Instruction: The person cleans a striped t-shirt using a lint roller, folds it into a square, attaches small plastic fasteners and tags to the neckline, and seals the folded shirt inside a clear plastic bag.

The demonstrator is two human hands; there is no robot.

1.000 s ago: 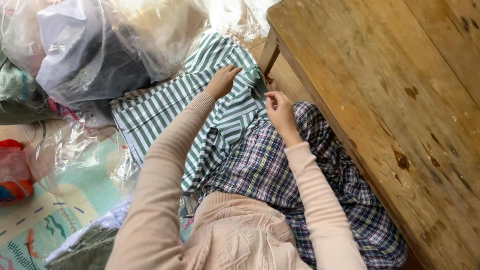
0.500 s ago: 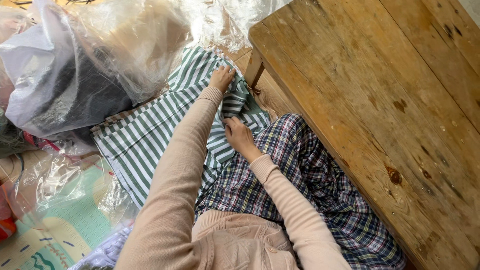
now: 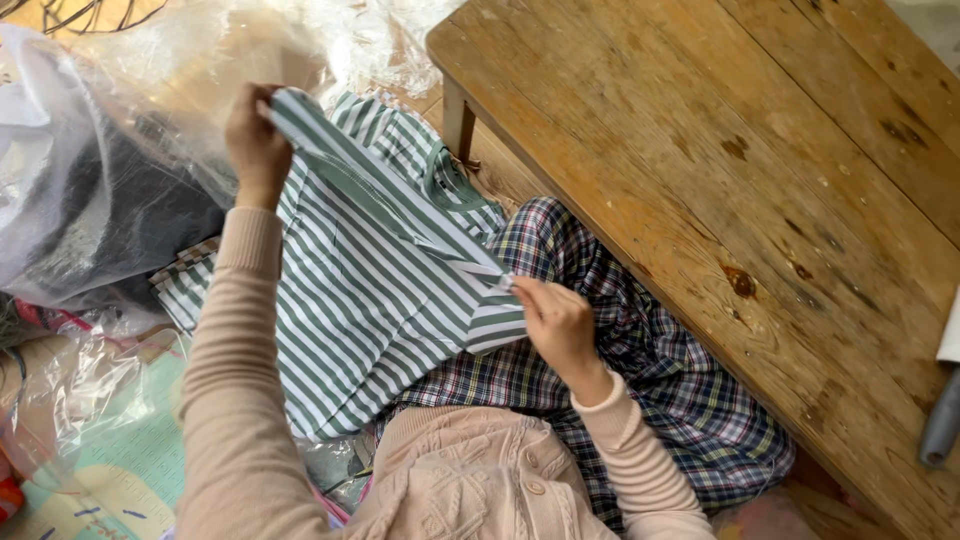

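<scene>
- The left hand [image 3: 255, 140] is raised, its fingers clenched on one end of a green-and-white striped shirt [image 3: 370, 290], close against a clear plastic bag [image 3: 120, 180] with dark cloth inside
- The right hand [image 3: 558, 325] sits lower, near the person's lap, its fingers pinching the other end of the same fold, so a striped band runs taut and slanted between the two hands
- The rest of the shirt spreads below that band, partly over the person's checked trousers [image 3: 640, 380] and partly over the floor beside the bag
- The wooden desk [image 3: 720, 170] stands to the right, its leg just beyond the shirt's collar end; the shirt does not lie on it
- More crumpled clear plastic [image 3: 70, 400] lies at the lower left over a pale green printed mat [image 3: 130, 460]
</scene>
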